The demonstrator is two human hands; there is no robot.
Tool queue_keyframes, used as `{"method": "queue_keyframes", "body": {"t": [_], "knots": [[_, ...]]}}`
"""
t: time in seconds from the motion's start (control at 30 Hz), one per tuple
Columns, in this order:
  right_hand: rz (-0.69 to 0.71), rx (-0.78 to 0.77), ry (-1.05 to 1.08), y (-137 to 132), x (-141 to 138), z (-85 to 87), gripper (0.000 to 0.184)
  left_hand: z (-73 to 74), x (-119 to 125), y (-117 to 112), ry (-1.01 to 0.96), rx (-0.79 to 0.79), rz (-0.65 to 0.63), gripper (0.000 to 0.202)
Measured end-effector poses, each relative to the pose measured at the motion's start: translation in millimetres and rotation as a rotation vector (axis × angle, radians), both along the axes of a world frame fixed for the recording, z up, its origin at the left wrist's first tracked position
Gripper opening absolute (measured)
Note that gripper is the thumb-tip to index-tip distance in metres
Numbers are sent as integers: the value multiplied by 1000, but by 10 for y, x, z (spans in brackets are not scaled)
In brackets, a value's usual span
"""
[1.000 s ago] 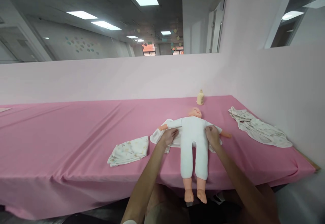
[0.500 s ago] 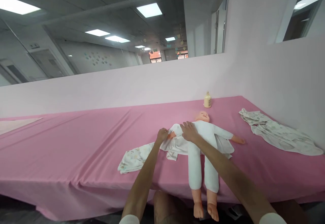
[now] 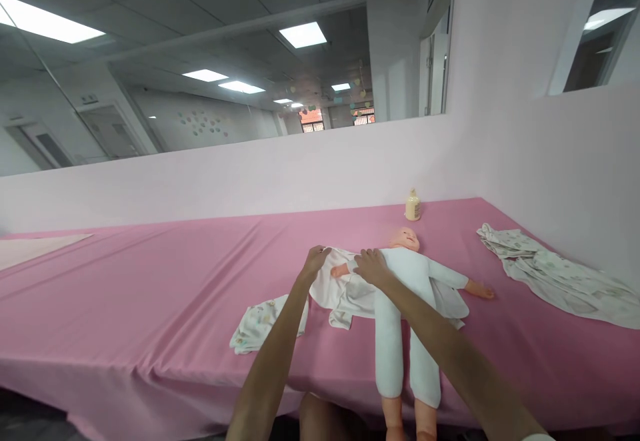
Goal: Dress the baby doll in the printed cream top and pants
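A baby doll [image 3: 406,267] in a white body lies on its back, its legs hanging over the near table edge. Under it spreads a white baby shirt [image 3: 327,289]. My left hand [image 3: 315,261] is closed in a pinch on the shirt's upper left edge, which is drawn out beyond the doll's small hand [image 3: 339,270]. My right hand [image 3: 373,267] is wrapped over the doll's arm close to the shoulder; its fingertips are partly hidden. The doll's other arm [image 3: 460,282] stretches out to the right, uncovered.
Beside my left forearm lies a folded patterned cloth [image 3: 260,324]. A pale yellow bottle [image 3: 413,206] stands behind the doll's head. Another patterned cloth [image 3: 560,274] lies along the right wall. Pink cloth [image 3: 150,294] covers the table, and a mirror [image 3: 225,107] hangs behind.
My left hand has moved slightly up and left with the shirt edge, away from the doll's hand, now more exposed. My right hand stays on the arm. The view has shifted slightly.
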State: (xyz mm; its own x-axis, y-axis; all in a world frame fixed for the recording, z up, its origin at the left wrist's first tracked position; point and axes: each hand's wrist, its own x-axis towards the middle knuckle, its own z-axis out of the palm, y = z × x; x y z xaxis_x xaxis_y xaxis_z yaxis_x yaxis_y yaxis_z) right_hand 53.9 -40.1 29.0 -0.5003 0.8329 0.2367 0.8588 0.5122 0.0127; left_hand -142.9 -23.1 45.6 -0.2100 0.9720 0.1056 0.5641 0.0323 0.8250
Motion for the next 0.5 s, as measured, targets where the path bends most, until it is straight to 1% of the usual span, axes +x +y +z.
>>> {"method": "queue_keyframes", "body": {"t": [0.17,0.27,0.37,0.43,0.5], "knots": [[-76,-36,57,-25,-15,51,35,497,42,-314,-103,2,-33,28],[-122,-45,85,-28,-12,87,37,705,104,-514,-184,-35,-94,31],[-167,-55,102,-43,-60,102,37,802,261,-652,-235,-28,-176,30],[-187,-76,107,-61,-126,97,36,820,452,-685,-237,-1,-224,29],[-197,-106,110,-75,-191,85,35,818,694,-672,-230,22,-280,26]]}}
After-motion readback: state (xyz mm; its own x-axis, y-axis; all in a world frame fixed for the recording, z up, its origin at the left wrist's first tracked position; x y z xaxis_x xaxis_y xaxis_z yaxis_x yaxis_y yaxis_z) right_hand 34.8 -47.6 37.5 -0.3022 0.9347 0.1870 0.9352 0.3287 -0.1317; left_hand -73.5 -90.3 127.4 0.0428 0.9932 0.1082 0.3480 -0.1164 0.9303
